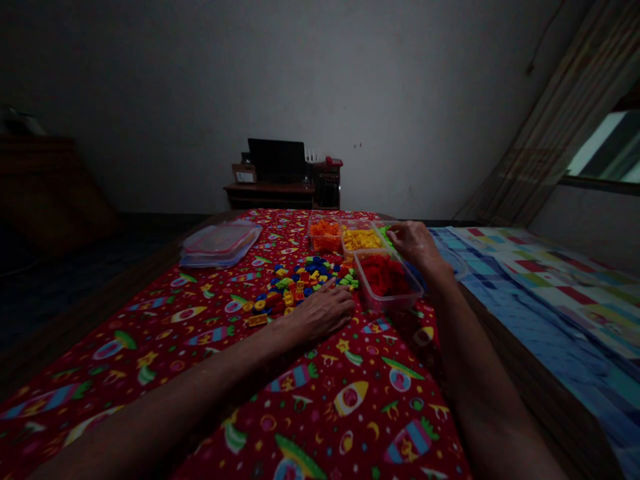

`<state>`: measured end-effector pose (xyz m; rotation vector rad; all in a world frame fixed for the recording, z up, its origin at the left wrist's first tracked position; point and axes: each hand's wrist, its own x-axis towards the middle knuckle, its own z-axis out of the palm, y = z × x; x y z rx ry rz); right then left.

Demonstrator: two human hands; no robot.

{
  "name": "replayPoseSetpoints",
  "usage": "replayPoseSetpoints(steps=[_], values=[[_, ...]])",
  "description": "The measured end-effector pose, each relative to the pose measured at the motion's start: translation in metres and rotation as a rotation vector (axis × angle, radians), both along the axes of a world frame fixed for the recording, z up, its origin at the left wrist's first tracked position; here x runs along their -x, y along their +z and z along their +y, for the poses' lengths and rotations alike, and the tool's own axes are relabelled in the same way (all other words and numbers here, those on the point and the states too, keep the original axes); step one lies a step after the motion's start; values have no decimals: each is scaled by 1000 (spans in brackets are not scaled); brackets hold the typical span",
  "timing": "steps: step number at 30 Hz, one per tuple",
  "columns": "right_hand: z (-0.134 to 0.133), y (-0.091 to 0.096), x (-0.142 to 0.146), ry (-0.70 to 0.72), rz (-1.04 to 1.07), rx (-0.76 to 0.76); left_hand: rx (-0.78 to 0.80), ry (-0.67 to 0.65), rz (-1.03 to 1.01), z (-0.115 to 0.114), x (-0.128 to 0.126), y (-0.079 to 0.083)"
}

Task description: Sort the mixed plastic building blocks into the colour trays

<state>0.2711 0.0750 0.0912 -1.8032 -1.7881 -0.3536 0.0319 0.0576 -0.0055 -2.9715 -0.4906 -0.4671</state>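
My left hand [325, 312] rests on the tablecloth against the near right side of a pile of mixed plastic building blocks [300, 285]. Its fingers lie stretched out, partly over the pile's edge. Over a clear box of green blocks [384, 232] hangs my right hand [414, 245], its fingers curled together; whatever they hold is hidden. That hand and wrist cover much of the green box. In front of it stands a clear box [383, 305] of red blocks. Yellow blocks [361, 239] and orange blocks [325, 229] fill two boxes further left. Some blue [420, 275] shows behind the red box.
Stacked clear lids [220, 245] lie at the table's far left. A red patterned cloth [235, 373] covers the table. To the right is a bed with a checked cover [565, 280]. Against the wall, a desk [270, 195] carries a dark monitor [277, 160].
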Motion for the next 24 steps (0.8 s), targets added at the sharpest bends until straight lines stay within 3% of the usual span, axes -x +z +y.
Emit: replayPoseSetpoints(steps=[3, 6, 9, 11, 16, 18, 20, 24], values=[[3, -3, 13, 55, -32, 44, -37, 115, 40, 17, 21, 2], [5, -13, 34, 229, -67, 143, 4, 158, 21, 28, 40, 4], [3, -33, 62, 428, -109, 245, 100, 170, -63, 33, 52, 5], [-1, -52, 80, 507, -139, 225, 150, 197, -157, 36, 58, 6], [-8, -87, 105, 383, -251, 321, 155, 378, -347, 55, 84, 13], [-9, -93, 106, 390, -273, 340, 158, 475, -386, 64, 97, 9], [-10, -94, 105, 486, -250, 291, 221, 560, -373, 71, 108, 0], [-6, -85, 102, 607, -64, 247, 405, 676, -367, 77, 113, -22]])
